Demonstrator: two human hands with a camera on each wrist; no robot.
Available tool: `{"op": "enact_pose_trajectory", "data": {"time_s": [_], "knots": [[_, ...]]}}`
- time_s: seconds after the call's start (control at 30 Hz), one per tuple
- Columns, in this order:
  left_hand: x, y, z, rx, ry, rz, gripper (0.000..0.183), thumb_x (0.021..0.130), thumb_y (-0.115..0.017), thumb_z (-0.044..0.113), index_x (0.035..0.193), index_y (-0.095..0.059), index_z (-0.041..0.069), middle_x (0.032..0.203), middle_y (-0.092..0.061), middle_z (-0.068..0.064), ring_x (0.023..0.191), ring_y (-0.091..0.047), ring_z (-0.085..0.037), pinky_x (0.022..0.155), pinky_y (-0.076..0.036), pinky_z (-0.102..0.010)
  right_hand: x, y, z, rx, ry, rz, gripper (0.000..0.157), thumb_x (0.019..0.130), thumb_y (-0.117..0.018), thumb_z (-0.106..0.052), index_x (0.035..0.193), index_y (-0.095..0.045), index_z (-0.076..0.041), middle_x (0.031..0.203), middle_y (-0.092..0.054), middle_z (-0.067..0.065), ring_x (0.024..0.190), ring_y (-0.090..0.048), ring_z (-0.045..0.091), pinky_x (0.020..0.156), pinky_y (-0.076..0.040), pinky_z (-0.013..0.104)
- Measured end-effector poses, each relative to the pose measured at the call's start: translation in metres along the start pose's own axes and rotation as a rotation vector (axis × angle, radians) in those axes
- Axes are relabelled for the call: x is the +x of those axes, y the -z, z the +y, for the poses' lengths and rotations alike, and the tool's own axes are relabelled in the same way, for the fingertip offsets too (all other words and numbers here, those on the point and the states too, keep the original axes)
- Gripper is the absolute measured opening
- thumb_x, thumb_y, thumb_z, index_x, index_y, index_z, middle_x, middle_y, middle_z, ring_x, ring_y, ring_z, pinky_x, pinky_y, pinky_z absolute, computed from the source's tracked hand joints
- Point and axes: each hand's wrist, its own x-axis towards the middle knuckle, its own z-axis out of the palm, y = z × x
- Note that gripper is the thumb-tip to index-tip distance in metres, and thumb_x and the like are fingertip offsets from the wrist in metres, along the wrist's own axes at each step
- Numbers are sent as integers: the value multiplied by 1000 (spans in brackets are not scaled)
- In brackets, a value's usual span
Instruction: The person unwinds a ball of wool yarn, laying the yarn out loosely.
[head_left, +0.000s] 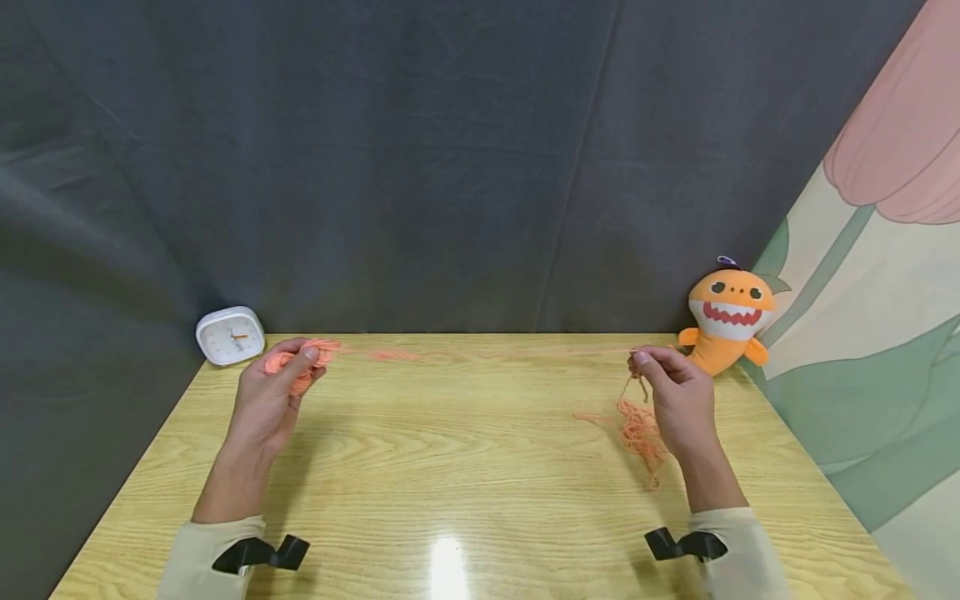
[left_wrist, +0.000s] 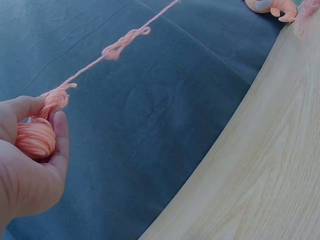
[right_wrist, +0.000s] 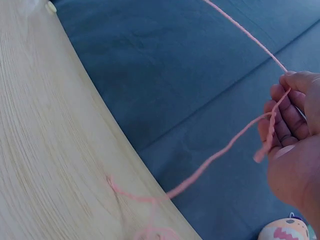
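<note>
My left hand [head_left: 264, 400] grips a small ball of salmon-pink yarn [left_wrist: 36, 139], fingers and thumb curled round it. From the ball a strand runs across to the right, stretched above the table, with a looped tangle [left_wrist: 122, 44] partway along it near the left hand. At the other end my right hand [head_left: 678, 400] pinches the strand [right_wrist: 250, 35] between thumb and fingertips. A loose yarn end [right_wrist: 271, 132] dangles from that hand. Below the right hand lies a loose heap of the same yarn [head_left: 641, 433] on the table.
A white square clock [head_left: 230, 336] stands at the table's back left corner. An orange plush shark [head_left: 727, 321] sits at the back right corner. Dark cloth [head_left: 450, 167] hangs behind the wooden table [head_left: 465, 450], and a flower-patterned cloth [head_left: 862, 375] is on the right.
</note>
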Motion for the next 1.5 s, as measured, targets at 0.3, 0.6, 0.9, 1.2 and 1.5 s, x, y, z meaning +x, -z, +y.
{"op": "enact_pose_trajectory", "data": {"time_s": [0.3,0.6,0.9,1.2,1.5], "knots": [[1,6,3,-45,-24,14,9,95,-74,7,102,-72,13,100,-69,4,84,-71,-5,80,-61,-17,2,26,-4,27,14,46,14,100,-65,-4,105,-70,8,88,-74,-2,83,-65,11,81,-55,19],[1,9,5,-76,-49,18,9,94,-74,7,101,-73,11,99,-70,3,83,-70,-6,77,-61,-17,3,57,-7,3,-19,93,17,100,-66,-6,109,-71,8,91,-74,-3,84,-65,10,79,-56,15],[1,7,7,-111,-42,68,8,97,-69,3,99,-73,10,96,-71,1,78,-70,-7,75,-61,-18,3,85,-4,74,14,171,13,99,-65,0,104,-71,11,85,-74,2,78,-64,13,76,-57,17],[2,9,9,-125,-38,84,12,92,-77,6,103,-72,9,99,-69,0,81,-71,-8,76,-62,-19,-1,120,3,129,13,266,11,97,-65,6,102,-73,11,82,-75,4,76,-67,13,71,-58,18],[2,11,10,-160,-44,111,12,92,-76,4,102,-72,8,98,-70,-1,79,-73,-9,75,-62,-20,-6,154,10,254,-58,388,12,95,-65,8,96,-77,6,81,-78,5,74,-71,13,67,-59,19]]}}
